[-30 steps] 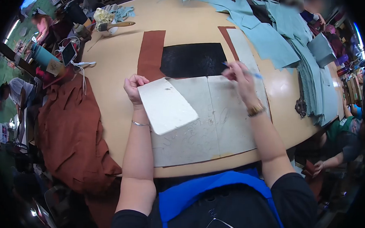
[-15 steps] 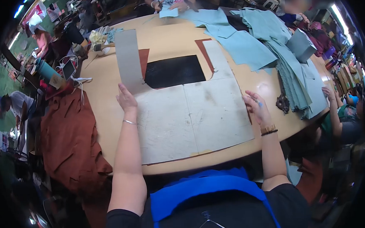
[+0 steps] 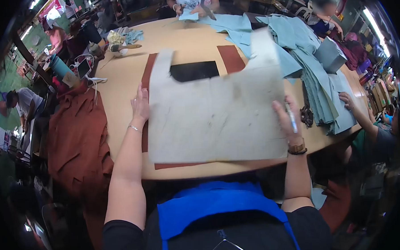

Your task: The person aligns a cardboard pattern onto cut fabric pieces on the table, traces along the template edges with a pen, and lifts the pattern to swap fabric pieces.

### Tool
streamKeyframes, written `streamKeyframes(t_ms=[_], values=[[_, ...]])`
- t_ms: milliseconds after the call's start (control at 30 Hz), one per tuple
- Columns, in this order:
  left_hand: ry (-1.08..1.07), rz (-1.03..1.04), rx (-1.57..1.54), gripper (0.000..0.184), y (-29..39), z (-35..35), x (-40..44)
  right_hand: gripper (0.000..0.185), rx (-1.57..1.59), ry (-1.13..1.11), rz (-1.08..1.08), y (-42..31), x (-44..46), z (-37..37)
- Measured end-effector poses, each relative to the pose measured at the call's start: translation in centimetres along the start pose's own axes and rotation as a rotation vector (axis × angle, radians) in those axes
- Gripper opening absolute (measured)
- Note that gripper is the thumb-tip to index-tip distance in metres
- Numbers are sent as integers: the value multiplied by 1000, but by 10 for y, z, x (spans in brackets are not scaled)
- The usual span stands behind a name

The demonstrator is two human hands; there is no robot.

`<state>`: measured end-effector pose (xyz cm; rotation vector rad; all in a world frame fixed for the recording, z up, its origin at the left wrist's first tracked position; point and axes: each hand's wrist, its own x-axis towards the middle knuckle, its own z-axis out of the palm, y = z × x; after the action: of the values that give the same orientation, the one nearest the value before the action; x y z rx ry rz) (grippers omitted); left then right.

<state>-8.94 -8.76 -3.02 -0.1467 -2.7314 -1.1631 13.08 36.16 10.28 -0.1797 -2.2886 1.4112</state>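
Note:
A large grey U-shaped pattern board point(image 3: 217, 119), scuffed and slightly blurred, is held up at an angle over the table. My left hand point(image 3: 141, 109) grips its left edge. At the right edge my right hand point(image 3: 289, 121) holds the board, with a pen point(image 3: 291, 117) also between its fingers. Under the board lies a reddish-brown sheet point(image 3: 231, 59), showing at the top, the left side and the bottom. A black panel point(image 3: 195, 70) shows in the board's cut-out.
Brown material point(image 3: 78, 139) hangs over the table's left side. Light-blue pieces point(image 3: 316, 82) lie stacked at right, near a dark tape roll point(image 3: 306, 116). A brush point(image 3: 127, 47) lies at the back left. A person's hand point(image 3: 346, 100) reaches in at right; another person works opposite.
The board has come up off the brown sheet and shifted right, baring the sheet along the left and top. Both my hands now hold its edges; my right hand was loosely beside it before.

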Motion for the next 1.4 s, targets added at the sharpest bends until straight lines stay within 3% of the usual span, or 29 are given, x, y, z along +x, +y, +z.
streamKeyframes(t_ms=[67, 167, 200, 300, 400, 467, 533, 600, 667, 700, 733, 767, 800, 833, 900, 967, 1033, 1067, 1200, 1400], values=[[-80, 66, 101, 80, 6, -6, -13, 28, 79, 119, -30, 9, 1, -25], [72, -43, 609, 90, 27, -5, -33, 31, 264, 392, -17, 28, 12, -61], [95, -92, 650, 98, 28, -5, -35, 32, 319, 500, -2, 35, 15, -74], [46, -279, 754, 88, 38, -8, -44, 41, 5, 860, -365, 74, 32, -98], [77, -129, 505, 63, 31, -13, -57, 50, -559, 984, -464, 69, 27, -79], [22, -38, 274, 45, 6, -9, -53, 55, -666, 513, -389, 86, 12, -42], [16, -74, 33, 25, 17, -15, -64, 49, -441, 8, -247, 103, -11, 7], [185, 4, -219, 25, -9, -15, -62, 48, -692, -249, -77, 89, -31, 49], [353, 51, -373, 27, -13, -40, -72, 49, -722, -201, -107, 94, -21, 59], [340, -1, -545, 31, 0, -66, -79, 50, -723, -197, -132, 99, -12, 67], [330, -98, -386, 36, -21, -95, -81, 53, -787, -206, -156, 111, 3, 70], [424, -134, -514, 41, -16, -120, -90, 55, -912, -180, -216, 109, 10, 76], [401, -93, -533, 45, -95, -144, -83, 57, -911, -212, -162, 105, 25, 76], [455, -178, -499, 49, -47, -187, -108, 61, -959, -192, -189, 116, 38, 80], [548, -211, -528, 52, -93, -260, -142, 65, -990, -226, -166, 124, 57, 84], [666, -371, -532, 51, -171, -353, -209, 65, -931, -233, -145, 131, 61, 86], [947, -660, -888, 46, -104, -382, -266, 67, -929, -218, -170, 157, 66, 83], [828, -626, -1001, 42, -183, -431, -325, 66, -962, -224, -133, 147, 63, 84], [1166, -798, -776, 40, -198, -449, -488, 65, -968, -235, -123, 144, 62, 84], [1290, -1078, -331, 37, -219, -407, -663, 63, -902, -234, -119, 134, 59, 87]])
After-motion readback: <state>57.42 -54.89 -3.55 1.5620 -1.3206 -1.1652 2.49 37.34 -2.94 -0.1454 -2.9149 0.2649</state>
